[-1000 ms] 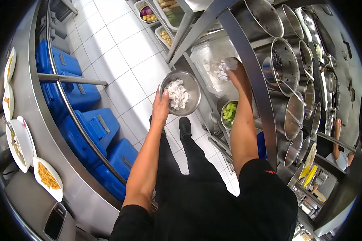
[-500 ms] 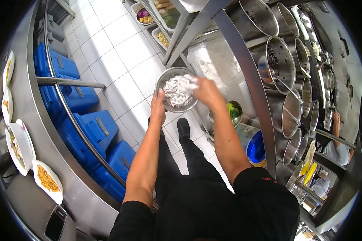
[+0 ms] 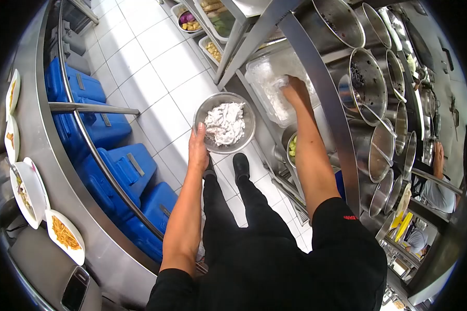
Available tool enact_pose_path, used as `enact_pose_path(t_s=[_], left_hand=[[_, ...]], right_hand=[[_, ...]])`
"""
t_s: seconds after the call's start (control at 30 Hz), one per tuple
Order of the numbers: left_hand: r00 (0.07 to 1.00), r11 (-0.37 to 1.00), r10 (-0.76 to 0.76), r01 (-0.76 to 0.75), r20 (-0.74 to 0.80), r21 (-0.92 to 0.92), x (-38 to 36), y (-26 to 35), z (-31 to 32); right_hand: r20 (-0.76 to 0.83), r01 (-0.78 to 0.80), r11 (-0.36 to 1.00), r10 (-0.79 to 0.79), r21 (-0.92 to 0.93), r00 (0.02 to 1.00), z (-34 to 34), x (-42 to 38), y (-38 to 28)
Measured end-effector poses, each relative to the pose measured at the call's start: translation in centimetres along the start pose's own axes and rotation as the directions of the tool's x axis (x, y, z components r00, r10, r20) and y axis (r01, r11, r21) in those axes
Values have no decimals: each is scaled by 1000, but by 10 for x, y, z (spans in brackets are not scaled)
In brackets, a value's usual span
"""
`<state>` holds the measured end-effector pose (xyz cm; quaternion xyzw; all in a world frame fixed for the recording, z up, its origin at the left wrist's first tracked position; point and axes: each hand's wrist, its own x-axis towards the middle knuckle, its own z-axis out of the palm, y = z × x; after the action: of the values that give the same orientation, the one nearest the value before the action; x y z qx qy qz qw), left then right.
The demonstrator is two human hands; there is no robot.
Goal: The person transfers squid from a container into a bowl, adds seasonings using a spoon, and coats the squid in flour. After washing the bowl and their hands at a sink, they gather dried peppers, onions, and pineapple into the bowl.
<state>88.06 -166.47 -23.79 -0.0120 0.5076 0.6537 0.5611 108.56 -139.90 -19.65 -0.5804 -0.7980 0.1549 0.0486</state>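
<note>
A round metal bowl is over the walkway, holding a clump of strips coated in white powder. My left hand grips the bowl's left side, with the thumb on the rim and the fingers hidden underneath. To the right, my right hand reaches down into a clear plastic tub of white powder. Its fingers look curled and whitened with powder, but what they hold cannot be made out. Below that arm, a small metal bowl with green vegetable pieces is partly covered.
Blue lidded bins stand under the left steel counter, which bears several white dishes of food. Several metal pots with ladles line the right shelf. Produce baskets sit ahead. A co-worker's arm shows at far right.
My right hand has left the bowl and moved right into the tub of powder. The bowl, still in my left hand, has shifted slightly down and tilted, showing more of its inside.
</note>
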Motion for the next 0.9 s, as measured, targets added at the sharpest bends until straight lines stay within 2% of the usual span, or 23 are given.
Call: enact_pose_path(t_s=[0.1,0.17,0.23,0.3,0.37,0.4,0.5,0.57,0.63,0.7,0.77,0.83,0.9], left_hand=[[999,1000,-5,4,32,26,4,-3,1],[999,997,16,-18,30,72,10,-10,2],[999,995,19,-23,37,98,14,-13,6],[999,995,5,-10,46,103,13,-13,13],[998,996,6,-12,62,93,8,-8,23],[998,996,8,-14,68,89,8,-6,26],[995,994,50,-58,83,97,16,-14,15],[996,994,49,-55,68,92,14,-10,10],[998,995,42,-47,53,87,12,-6,8],[999,996,26,-29,32,90,9,-2,6],[999,995,34,-36,26,92,10,-2,5],[999,995,37,-40,33,91,8,-1,5],[998,995,37,-42,57,88,8,2,6]], right_hand=[[24,50,989,-47,-141,999,-13,3,7],[-27,43,999,-43,1,999,-15,-11,6],[111,2,970,-30,241,993,-58,-39,-39],[143,-24,886,-48,463,988,-72,-67,-73],[314,45,895,-203,445,928,-69,-77,-93],[320,159,947,-248,279,915,-72,-81,-100],[292,-53,913,-74,404,953,-49,-42,-44],[46,47,999,-47,0,998,14,12,48],[218,-105,993,116,-60,969,75,46,111],[380,-249,968,244,-36,892,80,45,105],[536,-401,914,307,65,786,48,25,35],[462,-351,929,262,117,847,69,18,10],[415,-294,954,244,62,876,70,19,4]])
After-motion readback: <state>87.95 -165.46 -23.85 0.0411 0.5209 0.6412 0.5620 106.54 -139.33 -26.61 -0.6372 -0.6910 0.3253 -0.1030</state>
